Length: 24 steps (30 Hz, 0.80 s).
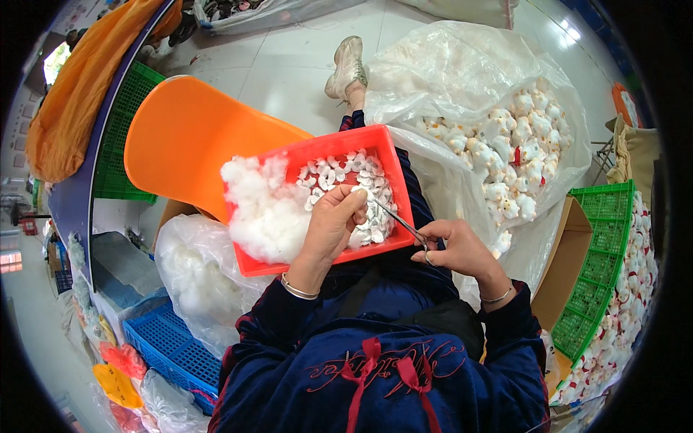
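Note:
My left hand (330, 222) pinches a small white fabric piece (360, 191) between thumb and fingertips over the red tray (327, 141). In my right hand (460, 251) are metal forceps (401, 222) with scissor-like finger loops. Their tips point up and left and reach the white piece; whether they are inside it I cannot tell. The tray rests on my lap. Fluffy white stuffing (261, 209) fills its left side, and many small white pieces (375, 229) lie loose in its right side.
An orange plastic chair (195, 137) stands beyond the tray at the left. On the right, a clear plastic bag (433, 68) holds many small white plush toys (530, 137). Stuffing fills another bag (195, 267) above a blue crate (173, 339). A green crate (603, 260) stands far right.

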Tool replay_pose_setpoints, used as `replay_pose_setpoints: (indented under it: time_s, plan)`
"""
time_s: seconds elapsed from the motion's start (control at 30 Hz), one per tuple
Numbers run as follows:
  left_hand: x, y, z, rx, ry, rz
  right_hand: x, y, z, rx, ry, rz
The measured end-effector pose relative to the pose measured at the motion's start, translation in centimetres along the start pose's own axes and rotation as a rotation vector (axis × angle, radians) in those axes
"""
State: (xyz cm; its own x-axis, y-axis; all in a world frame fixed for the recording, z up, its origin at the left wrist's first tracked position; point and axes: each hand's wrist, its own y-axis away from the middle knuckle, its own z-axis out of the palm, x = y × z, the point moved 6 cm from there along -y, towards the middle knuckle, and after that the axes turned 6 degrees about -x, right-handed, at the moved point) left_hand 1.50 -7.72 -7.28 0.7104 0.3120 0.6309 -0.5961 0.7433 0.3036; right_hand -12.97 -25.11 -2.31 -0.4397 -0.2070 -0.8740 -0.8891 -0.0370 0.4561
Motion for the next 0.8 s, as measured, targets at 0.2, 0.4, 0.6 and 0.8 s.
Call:
replay_pose_setpoints:
  time_s: [0.2, 0.4, 0.6, 0.8]
  plan:
    - [0.3, 0.3, 0.1, -0.003, -0.031, 0.028, -0.3, 0.0, -0.1, 0.004, 0.085, -0.047]
    - [1.5, 0.7, 0.8, 0.014, -0.216, 0.102, -0.2, 0.0, -0.1, 0.005, 0.091, -0.038]
    - [1.1, 0.7, 0.6, -0.026, -0.216, 0.096, -0.1, -0.1, 0.0, -0.017, 0.083, 0.006]
    - [1.1, 0.4, 0.0, 0.052, -0.251, 0.163, -1.3, -0.2, 0.1, 0.082, 0.259, -0.208]
